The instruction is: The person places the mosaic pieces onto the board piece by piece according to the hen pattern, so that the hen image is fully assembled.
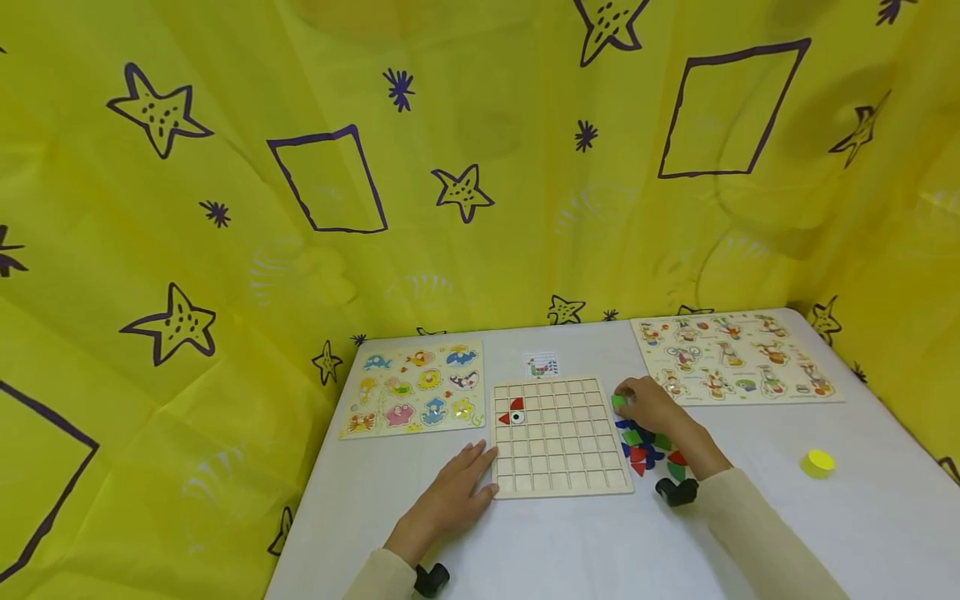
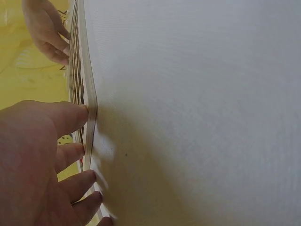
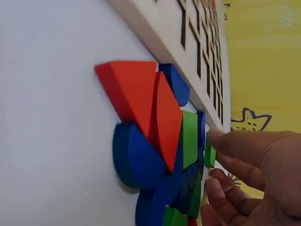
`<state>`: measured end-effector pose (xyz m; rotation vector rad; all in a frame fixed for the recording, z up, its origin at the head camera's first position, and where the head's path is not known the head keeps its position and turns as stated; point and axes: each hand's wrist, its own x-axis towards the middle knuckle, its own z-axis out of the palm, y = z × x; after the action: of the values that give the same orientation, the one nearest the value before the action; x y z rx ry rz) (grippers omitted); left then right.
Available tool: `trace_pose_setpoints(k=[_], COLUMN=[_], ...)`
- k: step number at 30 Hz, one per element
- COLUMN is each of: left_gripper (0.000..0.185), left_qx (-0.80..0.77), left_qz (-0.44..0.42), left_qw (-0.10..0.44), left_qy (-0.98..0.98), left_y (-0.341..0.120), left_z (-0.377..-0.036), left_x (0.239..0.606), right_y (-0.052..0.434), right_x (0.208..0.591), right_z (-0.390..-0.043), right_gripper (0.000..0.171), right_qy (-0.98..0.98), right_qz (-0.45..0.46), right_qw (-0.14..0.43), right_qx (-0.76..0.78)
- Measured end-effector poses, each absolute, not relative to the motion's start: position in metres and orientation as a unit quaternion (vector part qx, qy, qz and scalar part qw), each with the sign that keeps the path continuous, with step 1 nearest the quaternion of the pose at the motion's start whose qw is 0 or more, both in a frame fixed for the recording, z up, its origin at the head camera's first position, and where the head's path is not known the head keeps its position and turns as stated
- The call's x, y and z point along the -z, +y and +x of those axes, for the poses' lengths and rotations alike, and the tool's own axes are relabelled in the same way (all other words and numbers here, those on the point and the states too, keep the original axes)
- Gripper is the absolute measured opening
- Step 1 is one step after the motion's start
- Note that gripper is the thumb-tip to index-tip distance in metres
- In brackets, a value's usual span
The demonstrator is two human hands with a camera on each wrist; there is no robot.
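Note:
A pale wooden grid board (image 1: 570, 454) lies on the white table. Two red pieces and a white eye piece (image 1: 512, 412) sit in its upper left cells. My left hand (image 1: 480, 460) lies flat on the table, its straight fingers touching the board's left edge (image 2: 90, 108). At the board's right edge my right hand (image 1: 624, 402) pinches a small green piece (image 1: 618, 402) between thumb and fingers. In the right wrist view this green piece (image 3: 209, 155) stands beside a pile of red, blue and green pieces (image 3: 146, 122). The pile (image 1: 648, 450) lies under my right wrist.
A small picture card (image 1: 542, 365) lies behind the board. One animal peg puzzle (image 1: 412, 387) sits at the left, another (image 1: 735, 358) at the back right. A yellow cap (image 1: 817, 463) rests at the right. Yellow patterned cloth (image 1: 450, 167) walls the table.

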<state>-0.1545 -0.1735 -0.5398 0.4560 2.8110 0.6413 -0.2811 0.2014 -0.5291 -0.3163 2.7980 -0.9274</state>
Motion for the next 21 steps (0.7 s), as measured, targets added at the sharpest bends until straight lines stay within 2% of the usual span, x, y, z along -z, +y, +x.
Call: trace_pose_setpoints(k=[5,13,21], left_gripper=[0.063,0.062,0.063], left_qx=[-0.219,-0.212,-0.213], left_qz=[0.153,0.156,0.158], left_qw=[0.114,0.113,0.113], left_qy=[0.957,0.958,0.958], left_y=[-0.1727,-0.1738,-0.1742], left_z=[-0.1544,-0.1554,-0.1567], left_x=[0.5394,0.5405,0.5426], right_y=[0.2004,0.1993,0.1977], right_x=[0.5327,0.5375,0.5342], right_z=[-0.2773,-0.2768,-0.2789], right_gripper=[0.029,0.023,0.024], right_qy=[0.936,0.929,0.934], right_qz=[-0.104,-0.15,-0.158], right_qw=[0.076,0.055,0.04], right_qx=[0.328,0.334,0.318])
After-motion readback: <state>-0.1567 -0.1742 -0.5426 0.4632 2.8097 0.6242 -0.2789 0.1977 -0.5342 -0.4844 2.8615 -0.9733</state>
